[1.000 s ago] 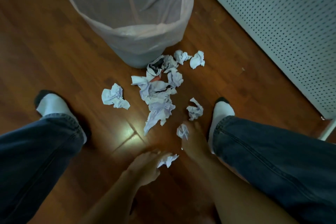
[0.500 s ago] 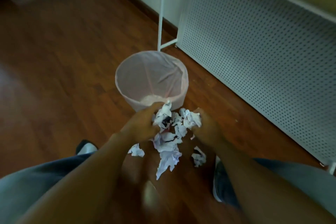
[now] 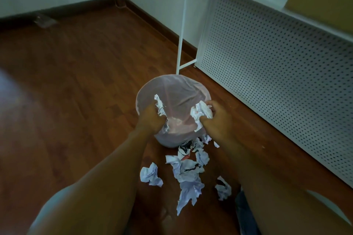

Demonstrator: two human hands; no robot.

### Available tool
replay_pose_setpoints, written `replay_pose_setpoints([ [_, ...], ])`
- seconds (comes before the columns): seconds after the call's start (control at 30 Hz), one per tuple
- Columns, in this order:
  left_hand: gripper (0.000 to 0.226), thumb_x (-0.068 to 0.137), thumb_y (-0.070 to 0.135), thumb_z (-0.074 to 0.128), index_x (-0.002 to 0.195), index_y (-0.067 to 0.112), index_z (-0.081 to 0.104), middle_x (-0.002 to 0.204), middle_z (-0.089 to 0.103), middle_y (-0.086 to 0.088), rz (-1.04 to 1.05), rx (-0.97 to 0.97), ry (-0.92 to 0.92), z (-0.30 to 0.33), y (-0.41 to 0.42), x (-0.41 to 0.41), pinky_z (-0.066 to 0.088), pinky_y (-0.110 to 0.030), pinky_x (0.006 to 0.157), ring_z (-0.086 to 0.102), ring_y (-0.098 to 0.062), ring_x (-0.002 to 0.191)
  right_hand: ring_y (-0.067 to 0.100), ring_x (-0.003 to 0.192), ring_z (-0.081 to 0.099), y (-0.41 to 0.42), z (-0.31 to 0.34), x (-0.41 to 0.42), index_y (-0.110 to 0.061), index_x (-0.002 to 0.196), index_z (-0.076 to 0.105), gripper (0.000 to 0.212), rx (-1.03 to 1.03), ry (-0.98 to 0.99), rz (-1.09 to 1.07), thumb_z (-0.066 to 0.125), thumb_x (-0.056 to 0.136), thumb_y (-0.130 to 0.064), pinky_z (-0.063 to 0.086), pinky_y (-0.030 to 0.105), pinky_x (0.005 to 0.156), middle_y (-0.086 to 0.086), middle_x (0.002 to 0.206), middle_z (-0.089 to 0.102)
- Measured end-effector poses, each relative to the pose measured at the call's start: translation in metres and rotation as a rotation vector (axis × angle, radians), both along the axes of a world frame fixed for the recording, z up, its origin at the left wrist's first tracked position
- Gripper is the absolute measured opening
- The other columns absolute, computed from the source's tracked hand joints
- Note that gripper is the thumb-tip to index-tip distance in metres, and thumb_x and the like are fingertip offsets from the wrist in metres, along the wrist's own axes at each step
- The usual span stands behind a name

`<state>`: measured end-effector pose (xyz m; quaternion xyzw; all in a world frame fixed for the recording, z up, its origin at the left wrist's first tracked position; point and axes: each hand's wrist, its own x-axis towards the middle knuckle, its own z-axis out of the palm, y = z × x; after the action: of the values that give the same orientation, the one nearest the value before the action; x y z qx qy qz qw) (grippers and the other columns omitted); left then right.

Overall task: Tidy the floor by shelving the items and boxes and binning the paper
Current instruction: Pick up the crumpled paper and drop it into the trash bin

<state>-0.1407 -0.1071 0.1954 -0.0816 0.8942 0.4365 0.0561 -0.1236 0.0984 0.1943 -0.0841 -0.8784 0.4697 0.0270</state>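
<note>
Head view looks down on two bare forearms reaching out over a round waste bin lined with a thin pink plastic bag (image 3: 172,89), which stands on the dark reddish-brown wooden floor (image 3: 76,82). At the near left part of the bin's mouth, the left hand (image 3: 150,118) has its fingers curled round a crumpled wad of white paper (image 3: 159,106); paper sticks up above the knuckles. At the near right part of the mouth, the right hand (image 3: 215,118) grips a second crumpled ball of white printed paper (image 3: 201,113) between thumb and curled fingers. Both wads are held above the open bag, apart from each other.

On the floor just near the bin, between the two arms, lies a loose heap of crumpled white and pale lilac paper scraps (image 3: 188,171), its far end touching the bin's base. A separate crumpled lilac-white ball (image 3: 150,174) lies just left of the heap, and a smaller crumpled piece (image 3: 223,189) lies to its right, near the right arm.

Far right of the bin stands a white metal shelf unit with a perforated panel (image 3: 277,63), one thin white leg reaching the floor just beyond the bin. White walls with a dark skirting board (image 3: 57,10) close the far side.
</note>
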Motion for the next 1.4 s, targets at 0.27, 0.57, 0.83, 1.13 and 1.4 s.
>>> replay_pose_setpoints([
  [0.27,0.037,0.091,0.02,0.065,0.122,0.004,0.056,0.113,0.066,-0.009,0.202,0.036,0.074,-0.014,-0.015,-0.02,0.037,-0.021,0.082,0.061,-0.02,0.102,0.025,0.105,0.066,-0.019,-0.008,-0.024,-0.019,0.126,0.063,0.049,-0.015,-0.025,-0.065,0.07,0.079,-0.007,0.056,0.042,0.091,0.006,0.119,0.068],
  [0.57,0.027,0.091,0.022,0.064,0.114,0.007,0.066,0.112,0.067,-0.007,-0.019,-0.183,0.06,-0.019,-0.035,-0.001,0.041,-0.024,0.075,0.058,-0.017,0.091,0.022,0.117,0.059,-0.034,-0.018,-0.027,-0.028,0.142,0.051,0.061,-0.003,-0.049,0.015,0.074,0.086,-0.027,0.052,0.043,0.099,0.003,0.133,0.06],
  [0.83,0.013,0.091,0.024,0.063,0.099,0.015,0.069,0.095,0.066,0.003,-0.231,-0.123,0.17,-0.026,-0.009,0.036,0.043,-0.023,0.069,0.059,-0.014,0.083,0.024,0.116,0.058,-0.014,-0.028,0.004,-0.021,0.143,0.052,0.053,0.024,-0.131,0.024,0.065,0.092,-0.021,0.054,0.048,0.096,0.006,0.134,0.056],
  [1.13,0.005,0.087,0.024,0.06,0.086,0.021,0.065,0.088,0.065,0.007,-0.497,-0.174,0.046,-0.056,0.026,0.085,0.053,-0.034,0.071,0.059,-0.014,0.077,0.022,0.1,0.064,0.018,-0.055,0.044,-0.015,0.124,0.062,0.029,0.134,-0.179,0.053,0.059,0.095,-0.013,0.047,0.026,0.073,0.006,0.115,0.067],
  [1.4,0.026,0.087,0.038,0.064,0.111,0.029,0.066,0.11,0.065,0.008,-0.554,-0.284,-0.146,-0.152,0.054,0.137,0.05,-0.021,0.072,0.06,-0.009,0.089,0.021,0.118,0.06,0.067,-0.153,0.086,-0.014,0.137,0.056,0.036,0.344,-0.433,0.124,0.052,0.102,-0.024,0.046,0.028,0.096,0.005,0.136,0.06],
])
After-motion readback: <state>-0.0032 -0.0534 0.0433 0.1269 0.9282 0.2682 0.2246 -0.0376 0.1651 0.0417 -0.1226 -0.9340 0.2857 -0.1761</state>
